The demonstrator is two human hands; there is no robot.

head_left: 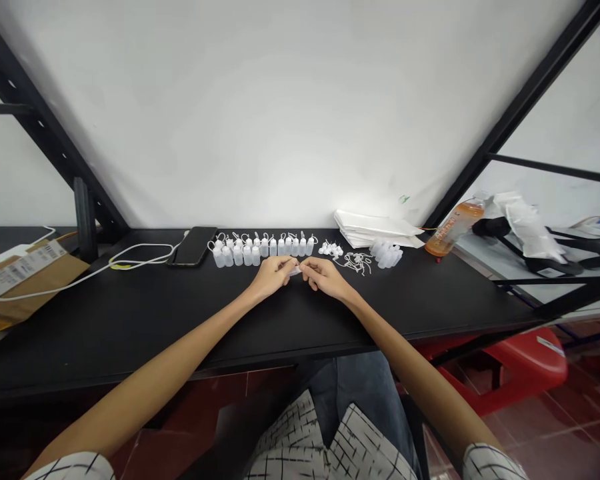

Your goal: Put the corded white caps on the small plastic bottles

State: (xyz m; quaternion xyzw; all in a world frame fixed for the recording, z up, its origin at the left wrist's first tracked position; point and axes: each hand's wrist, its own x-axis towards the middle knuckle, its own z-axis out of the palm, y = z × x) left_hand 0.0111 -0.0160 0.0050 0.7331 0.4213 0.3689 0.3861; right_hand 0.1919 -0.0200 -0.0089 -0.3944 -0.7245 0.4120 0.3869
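Over the middle of the black table, my left hand (273,275) is closed round a small white plastic bottle (295,271), mostly hidden by the fingers. My right hand (326,276) meets it from the other side, its thumb and fingertips pinched at the bottle's end. Just behind my hands stand rows of small capped squeeze bottles (248,255) with looped white strings. To the right lie several white nozzle caps (331,249), a tangle of short white strings (358,262) and a heap of uncapped translucent bottles (386,254).
A black phone (193,247) with a white cable (143,247) lies left of the bottles, and a brown package (23,277) at the far left. White paper sheets (375,228) and an orange drink bottle (454,228) are at the back right. A red stool (525,363) stands below.
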